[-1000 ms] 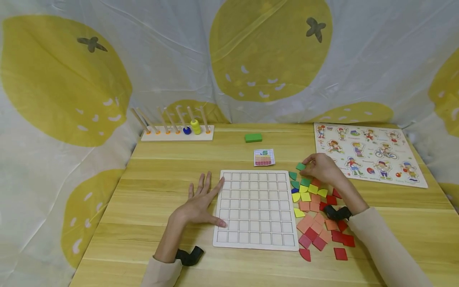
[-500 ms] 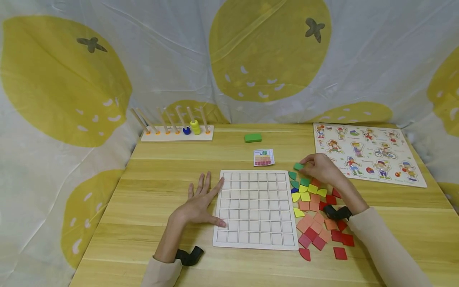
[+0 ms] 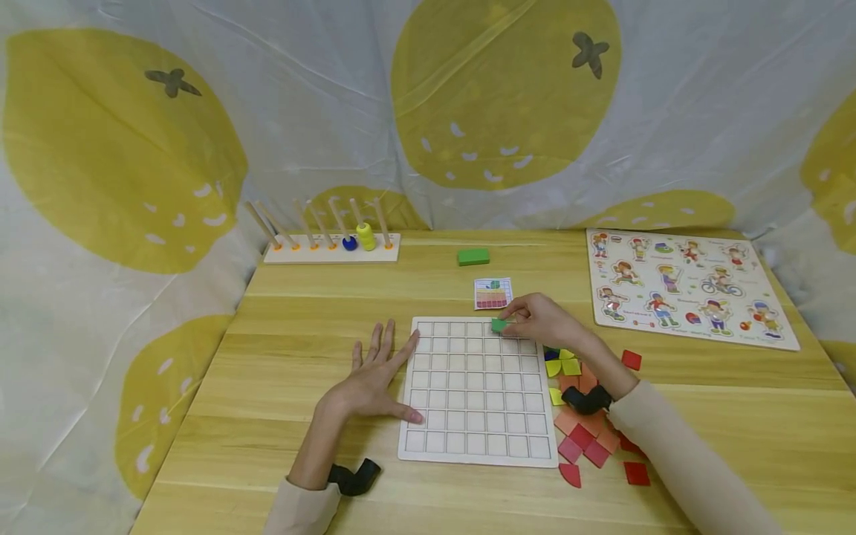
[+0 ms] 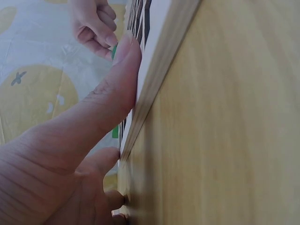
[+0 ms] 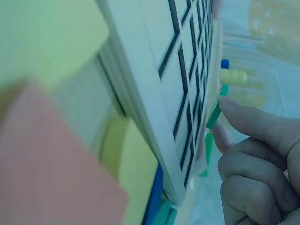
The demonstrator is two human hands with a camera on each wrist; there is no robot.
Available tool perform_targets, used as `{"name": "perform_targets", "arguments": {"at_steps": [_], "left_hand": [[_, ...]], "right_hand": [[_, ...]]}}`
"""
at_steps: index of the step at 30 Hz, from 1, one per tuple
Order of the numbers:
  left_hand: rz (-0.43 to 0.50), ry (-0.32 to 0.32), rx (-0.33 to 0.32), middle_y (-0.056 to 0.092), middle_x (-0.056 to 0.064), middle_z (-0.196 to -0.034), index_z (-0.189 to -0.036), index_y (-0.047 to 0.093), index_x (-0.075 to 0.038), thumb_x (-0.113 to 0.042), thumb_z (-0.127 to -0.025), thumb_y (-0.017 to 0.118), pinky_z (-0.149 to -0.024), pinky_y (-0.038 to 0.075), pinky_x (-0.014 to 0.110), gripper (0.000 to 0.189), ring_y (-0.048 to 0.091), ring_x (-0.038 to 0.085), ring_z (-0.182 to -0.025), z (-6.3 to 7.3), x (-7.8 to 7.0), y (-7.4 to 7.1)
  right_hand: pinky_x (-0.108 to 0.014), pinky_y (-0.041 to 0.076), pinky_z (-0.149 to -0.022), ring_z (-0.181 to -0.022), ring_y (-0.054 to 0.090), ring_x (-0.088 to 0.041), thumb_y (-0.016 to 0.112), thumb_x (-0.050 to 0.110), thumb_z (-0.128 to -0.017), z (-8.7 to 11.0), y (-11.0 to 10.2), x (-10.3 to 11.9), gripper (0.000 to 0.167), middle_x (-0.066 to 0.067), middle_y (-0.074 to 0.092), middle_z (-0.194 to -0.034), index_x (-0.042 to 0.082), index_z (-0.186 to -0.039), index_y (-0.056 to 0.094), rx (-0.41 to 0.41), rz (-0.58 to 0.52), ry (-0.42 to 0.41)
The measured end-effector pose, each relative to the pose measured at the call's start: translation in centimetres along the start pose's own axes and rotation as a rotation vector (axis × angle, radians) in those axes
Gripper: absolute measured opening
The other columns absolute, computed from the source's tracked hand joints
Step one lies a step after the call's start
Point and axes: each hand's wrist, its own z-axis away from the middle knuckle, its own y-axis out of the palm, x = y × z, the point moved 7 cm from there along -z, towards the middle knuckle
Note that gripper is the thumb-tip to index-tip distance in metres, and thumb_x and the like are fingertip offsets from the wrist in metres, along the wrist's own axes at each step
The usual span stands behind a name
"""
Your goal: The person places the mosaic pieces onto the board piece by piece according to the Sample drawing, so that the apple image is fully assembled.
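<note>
A white grid board (image 3: 465, 380) lies mid-table, its square cells bare. My right hand (image 3: 540, 319) pinches a green square tile (image 3: 498, 325) between thumb and fingertips at the board's top row, right of centre. In the right wrist view the green tile (image 5: 217, 108) stands tilted close over the grid, the other fingers curled under. Spread over the board's left edge, my left hand (image 3: 371, 379) rests with straight fingers; its thumb (image 4: 124, 54) lies along the rim in the left wrist view. A small pattern card (image 3: 493, 294) showing a coloured grid picture sits just behind the board.
Loose red tiles (image 3: 637, 473), yellow tiles (image 3: 571, 367) and orange ones lie right of the board, partly under my right arm. Behind stand a peg rack (image 3: 331, 254) with beads and a green block (image 3: 473, 257). A picture puzzle board (image 3: 692, 290) is at back right.
My right hand has carried the green tile left from the tile pile to above the board's top row. The left hand has stayed in place.
</note>
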Motion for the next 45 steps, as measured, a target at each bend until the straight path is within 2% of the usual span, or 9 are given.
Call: {"name": "perform_targets", "arguments": {"at_steps": [4, 12, 22, 29, 34, 37, 41, 45], "left_hand": [[-0.006, -0.001, 0.0, -0.027, 0.021, -0.169, -0.168, 0.003, -0.025, -0.055, -0.071, 0.091, -0.121, -0.016, 0.073, 0.134, -0.026, 0.043, -0.157, -0.1, 0.0, 0.0], [-0.004, -0.005, 0.008, -0.028, 0.021, -0.169, -0.168, 0.003, -0.025, -0.055, -0.07, 0.091, -0.12, -0.017, 0.073, 0.135, -0.027, 0.043, -0.157, -0.2, 0.1, 0.1], [-0.011, 0.004, 0.001, -0.026, 0.021, -0.169, -0.168, 0.004, -0.025, -0.055, -0.07, 0.091, -0.121, -0.015, 0.073, 0.134, -0.025, 0.043, -0.157, -0.3, -0.1, 0.0], [-0.012, 0.006, 0.0, -0.026, 0.021, -0.169, -0.168, 0.004, -0.025, -0.055, -0.07, 0.091, -0.121, -0.015, 0.073, 0.135, -0.026, 0.043, -0.157, -0.4, -0.1, 0.0], [-0.013, 0.002, 0.005, -0.027, 0.021, -0.169, -0.168, 0.003, -0.025, -0.055, -0.07, 0.091, -0.121, -0.016, 0.073, 0.135, -0.026, 0.042, -0.157, -0.4, -0.1, 0.1], [-0.013, 0.0, 0.011, -0.028, 0.02, -0.169, -0.168, 0.003, -0.026, -0.055, -0.07, 0.091, -0.121, -0.016, 0.073, 0.135, -0.027, 0.042, -0.157, -0.5, -0.1, 0.1], [-0.008, 0.001, 0.013, -0.028, 0.02, -0.169, -0.168, 0.002, -0.026, -0.054, -0.071, 0.091, -0.121, -0.017, 0.073, 0.135, -0.028, 0.041, -0.157, -0.5, -0.2, 0.2], [-0.006, -0.007, 0.011, -0.028, 0.019, -0.169, -0.168, 0.002, -0.025, -0.054, -0.071, 0.091, -0.121, -0.017, 0.072, 0.135, -0.028, 0.041, -0.156, -0.2, 0.0, 0.2]], "right_hand": [[-0.023, 0.028, -0.056, -0.056, 0.029, -0.011, 0.077, 0.008, -0.092, -0.5, 0.7, -0.2, 0.027, 0.005, 0.032, -0.058, -0.005, -0.114, 0.071, 0.008, -0.019, 0.012], [-0.025, 0.024, -0.056, -0.058, 0.026, -0.014, 0.083, 0.011, -0.087, -0.4, 0.4, -0.6, 0.026, 0.004, 0.029, -0.058, 0.006, -0.112, 0.079, -0.044, -0.009, 0.047], [-0.025, 0.024, -0.057, -0.061, 0.029, -0.016, 0.085, 0.01, -0.085, -0.6, 0.3, -0.2, 0.023, 0.002, 0.038, -0.059, 0.009, -0.107, 0.083, -0.088, 0.029, 0.056], [-0.024, 0.023, -0.056, -0.061, 0.027, -0.016, 0.085, 0.009, -0.085, -0.6, 0.4, -0.4, 0.024, 0.003, 0.04, -0.058, 0.01, -0.108, 0.083, -0.076, -0.025, 0.085], [-0.024, 0.024, -0.055, -0.06, 0.027, -0.013, 0.086, 0.01, -0.084, -0.6, 0.3, -0.6, 0.027, 0.004, 0.053, -0.062, 0.008, -0.111, 0.082, -0.067, -0.081, 0.091], [-0.025, 0.026, -0.055, -0.058, 0.027, -0.012, 0.085, 0.015, -0.086, 0.0, -0.4, -1.1, 0.031, 0.006, 0.047, -0.06, 0.009, -0.117, 0.08, -0.07, -0.102, 0.089], [-0.026, 0.026, -0.05, -0.052, 0.026, -0.012, 0.078, 0.018, -0.093, 1.7, -2.6, -2.2, 0.03, 0.004, 0.029, -0.056, 0.008, -0.121, 0.078, -0.136, -0.055, 0.096], [-0.027, 0.025, -0.046, -0.048, 0.025, -0.012, 0.073, 0.015, -0.097, 3.5, -4.3, -3.5, 0.028, 0.004, 0.028, -0.056, 0.006, -0.123, 0.077, -0.146, -0.041, 0.131]]}}
